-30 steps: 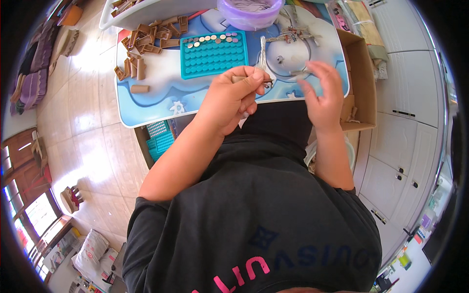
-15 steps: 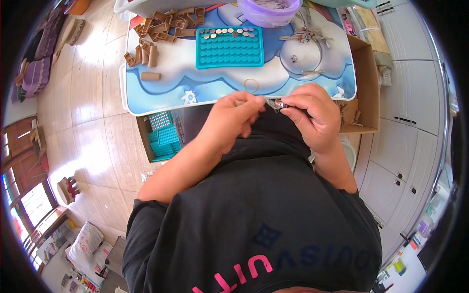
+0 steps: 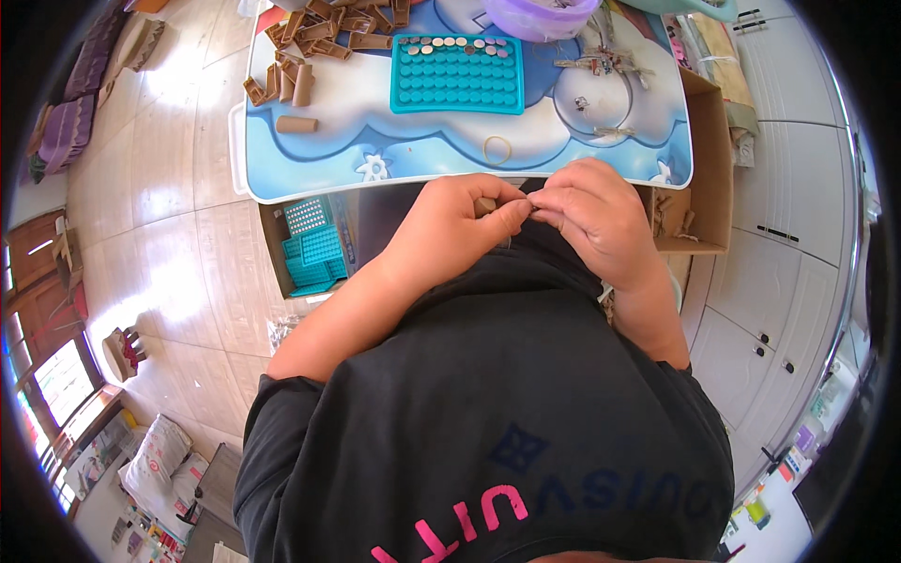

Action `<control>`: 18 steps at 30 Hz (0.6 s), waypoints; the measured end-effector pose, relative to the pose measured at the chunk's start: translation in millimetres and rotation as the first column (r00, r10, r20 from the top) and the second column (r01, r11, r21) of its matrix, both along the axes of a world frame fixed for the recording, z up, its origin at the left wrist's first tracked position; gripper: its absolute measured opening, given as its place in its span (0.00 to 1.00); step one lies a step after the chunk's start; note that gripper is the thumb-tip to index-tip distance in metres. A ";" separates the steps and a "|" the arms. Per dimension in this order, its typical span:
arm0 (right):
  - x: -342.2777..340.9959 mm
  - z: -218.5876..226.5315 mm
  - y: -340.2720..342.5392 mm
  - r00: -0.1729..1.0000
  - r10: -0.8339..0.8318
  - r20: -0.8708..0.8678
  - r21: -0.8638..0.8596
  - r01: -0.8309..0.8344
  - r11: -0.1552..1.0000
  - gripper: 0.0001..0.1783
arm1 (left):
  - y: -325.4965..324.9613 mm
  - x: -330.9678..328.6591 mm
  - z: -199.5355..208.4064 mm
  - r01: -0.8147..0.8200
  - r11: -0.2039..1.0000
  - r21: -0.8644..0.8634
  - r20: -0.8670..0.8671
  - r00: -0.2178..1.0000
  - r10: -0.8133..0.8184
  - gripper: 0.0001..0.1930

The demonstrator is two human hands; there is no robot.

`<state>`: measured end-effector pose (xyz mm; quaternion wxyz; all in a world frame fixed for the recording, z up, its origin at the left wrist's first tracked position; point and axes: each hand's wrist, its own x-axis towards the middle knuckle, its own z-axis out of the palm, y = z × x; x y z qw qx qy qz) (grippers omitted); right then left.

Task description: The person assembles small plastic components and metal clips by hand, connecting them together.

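Observation:
My two hands meet just past the table's near edge, fingertips touching. My left hand (image 3: 466,220) is closed around a small brown piece (image 3: 484,206); only a bit of it shows between thumb and fingers, and it resembles the brown casings on the table. The fingers of my right hand (image 3: 596,218) pinch at the same spot, against the left fingertips. What they grip is almost wholly covered; just a dark speck shows there. A thin yellowish ring, like a rubber band (image 3: 497,150), lies on the table beyond the hands.
A turquoise tray (image 3: 457,92) with round cells holds small discs in its far rows. Brown casings (image 3: 302,84) are heaped at left; wired parts (image 3: 605,64) lie at right. A purple bowl (image 3: 544,23) stands behind. Boxes (image 3: 709,159) flank the table below.
The small metallic part with wires seen in my right fingers is now hidden. My left hand shows a brown piece in its grip, and both hands have closed together.

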<state>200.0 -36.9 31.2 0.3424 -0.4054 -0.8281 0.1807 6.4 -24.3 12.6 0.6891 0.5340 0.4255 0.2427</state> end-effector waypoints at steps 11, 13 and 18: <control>-3.9 -7.2 2.3 0.993 -0.051 -0.107 -0.121 0.038 0.992 0.11 | 5.8 -3.2 -1.4 -0.029 0.974 -0.224 0.081 0.996 0.048 0.10; -6.8 -11.0 2.9 0.980 -0.118 -0.157 -0.161 0.092 0.983 0.10 | 2.6 -1.3 -6.9 -0.093 0.981 -0.171 0.092 0.990 0.110 0.09; -21.9 -9.9 -1.9 0.955 -0.272 -0.117 -0.129 0.257 0.958 0.09 | -2.1 2.0 -0.2 -0.179 0.968 0.179 -0.104 0.974 0.199 0.10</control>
